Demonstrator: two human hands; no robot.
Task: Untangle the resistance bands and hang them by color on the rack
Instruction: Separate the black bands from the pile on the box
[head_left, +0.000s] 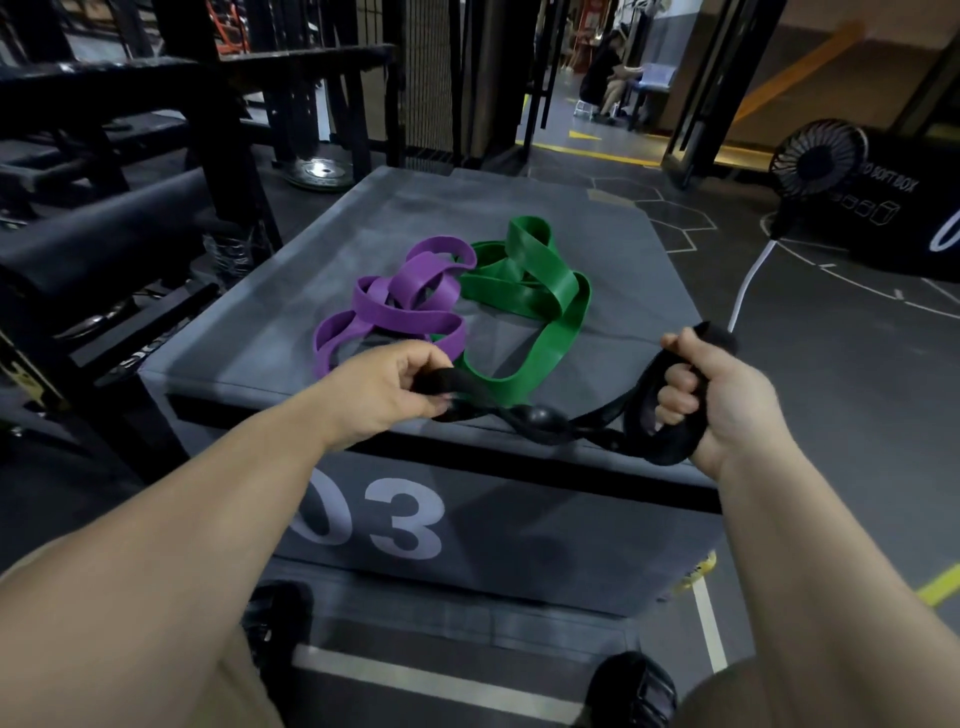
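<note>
Obstacles near the work are few: a small black fan is seen to the right, with a white cable trailing from below it across the floor, and behind it a black case lettered "SOFT BOX". Dark steel frames and padded benches are crowded against the left side, with a weight plate laid flat on the floor beyond. A black band is stretched between both hands over the near edge of a grey padded box marked "03". It is pinched by the curled fingers and thumb of the left hand, while a loop of it is gripped in the closed fist of the right hand, thumb on top. A purple band and a green band are shown lying on the box top, looped over each other where they meet. The green band's near loop is met by the black one; whether they are entangled cannot be told. Dark shoes are shown below on a grey floor painted with white and yellow lines. A seated person is visible through a far doorway.
</note>
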